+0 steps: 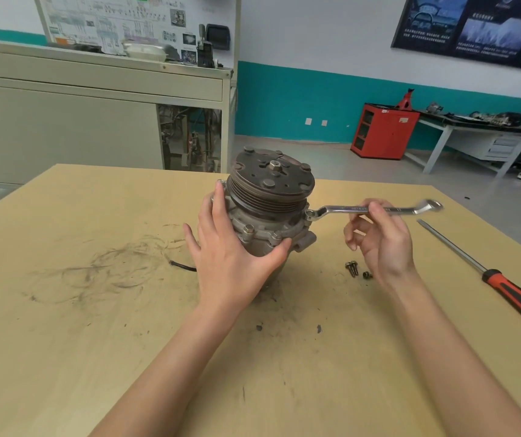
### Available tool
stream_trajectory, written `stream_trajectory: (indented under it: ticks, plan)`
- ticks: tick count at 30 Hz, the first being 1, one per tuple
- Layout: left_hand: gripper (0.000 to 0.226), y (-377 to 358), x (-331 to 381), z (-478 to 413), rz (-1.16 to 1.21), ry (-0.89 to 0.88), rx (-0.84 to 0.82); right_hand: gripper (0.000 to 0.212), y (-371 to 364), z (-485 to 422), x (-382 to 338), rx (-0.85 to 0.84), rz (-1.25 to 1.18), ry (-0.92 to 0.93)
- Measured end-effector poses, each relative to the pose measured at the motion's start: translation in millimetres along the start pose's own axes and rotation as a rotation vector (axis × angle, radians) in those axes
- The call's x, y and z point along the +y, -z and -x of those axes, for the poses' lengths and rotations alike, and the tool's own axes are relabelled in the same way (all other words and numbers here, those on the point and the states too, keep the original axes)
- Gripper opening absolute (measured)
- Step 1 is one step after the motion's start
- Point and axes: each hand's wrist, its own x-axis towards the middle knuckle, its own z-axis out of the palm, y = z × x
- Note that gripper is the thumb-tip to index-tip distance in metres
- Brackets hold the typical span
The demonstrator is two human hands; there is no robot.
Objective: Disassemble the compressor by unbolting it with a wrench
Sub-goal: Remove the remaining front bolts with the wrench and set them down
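The grey compressor [268, 197] stands upright on the wooden table [95, 310], its ribbed pulley and dark clutch plate on top. My left hand [231, 247] grips its body from the near left side, thumb against the flange by a bolt [248, 230]. A silver ring wrench [369, 209] lies level to the right, its ring end sitting on a flange bolt at the compressor's right side. My right hand [382, 241] pinches the wrench shaft near its middle. Three removed bolts [355, 269] lie on the table below that hand.
A long screwdriver [499, 279] with an orange-and-black handle lies at the right of the table. A short black cable [182, 265] pokes out left of the compressor. Beyond the table stand a grey cabinet [63, 121] and a red tool cart [385, 130].
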Motion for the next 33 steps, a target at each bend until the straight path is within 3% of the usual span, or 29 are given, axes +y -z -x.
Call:
stream_trajectory:
  ticks: [4, 9, 12, 16, 20, 24, 28, 33]
  plan:
    - [0.119, 0.3, 0.2, 0.4, 0.001, 0.001, -0.003, 0.023, 9.2, -53.1, -10.3, -0.313, 0.147, -0.246]
    - [0.12, 0.1, -0.4, 0.2, 0.005, 0.005, -0.003, 0.016, -26.4, -96.6, -1.2, -0.536, 0.01, -0.443]
    - [0.119, -0.8, -0.8, 0.3, 0.003, 0.001, 0.002, 0.025, -45.3, -105.9, 4.8, -0.55, 0.006, -0.502]
    - [0.12, -1.0, -0.8, 0.9, 0.006, 0.006, -0.002, 0.018, -50.3, -96.6, -3.8, -0.448, -0.098, -0.483]
    - [0.12, 0.1, -0.2, 0.8, 0.007, 0.008, -0.016, 0.027, -40.2, -70.6, -48.1, -0.191, -0.119, -0.208]
    - [0.12, 0.0, 0.3, 0.8, 0.008, 0.009, -0.018, 0.021, -39.9, -14.1, -60.4, 0.079, 0.329, 0.299]
    - [0.12, 0.3, 0.6, 0.7, 0.003, 0.009, -0.009, 0.018, -50.8, 39.4, -29.3, 0.062, 0.685, 0.726]
    - [0.119, 0.7, 1.4, 1.3, 0.008, 0.006, -0.002, 0.03, -55.6, 59.7, 3.8, 0.112, 0.795, 0.868]
